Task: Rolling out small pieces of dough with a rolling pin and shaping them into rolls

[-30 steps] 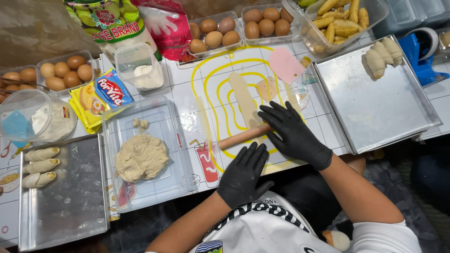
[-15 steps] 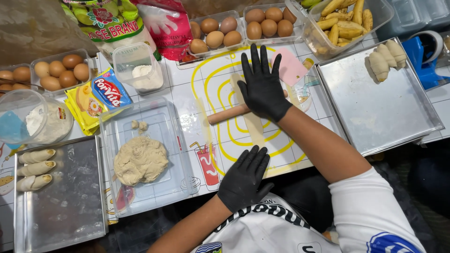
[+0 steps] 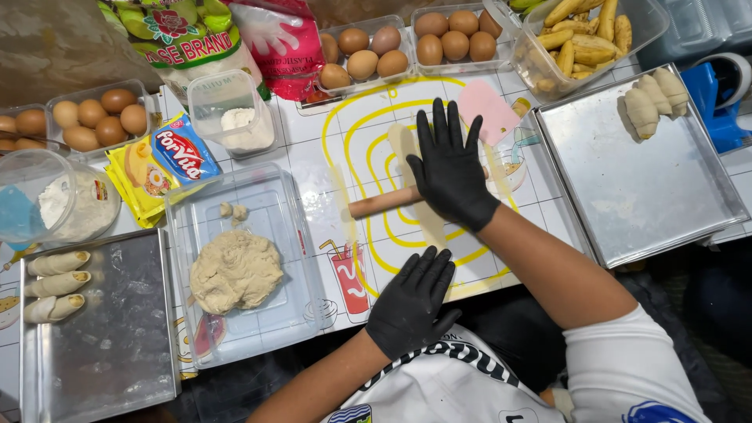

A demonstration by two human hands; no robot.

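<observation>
A black-gloved right hand, fingers spread flat, presses on a wooden rolling pin lying across a long thin strip of pale dough on the printed tabletop. The left hand, also gloved and open, rests flat at the table's near edge, grasping nothing.

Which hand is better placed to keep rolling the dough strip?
Probably the right hand: it lies flat on the rolling pin across the dough strip. The left hand rests at the table edge, off the pin.

Rolling pin farther up dough strip
</observation>
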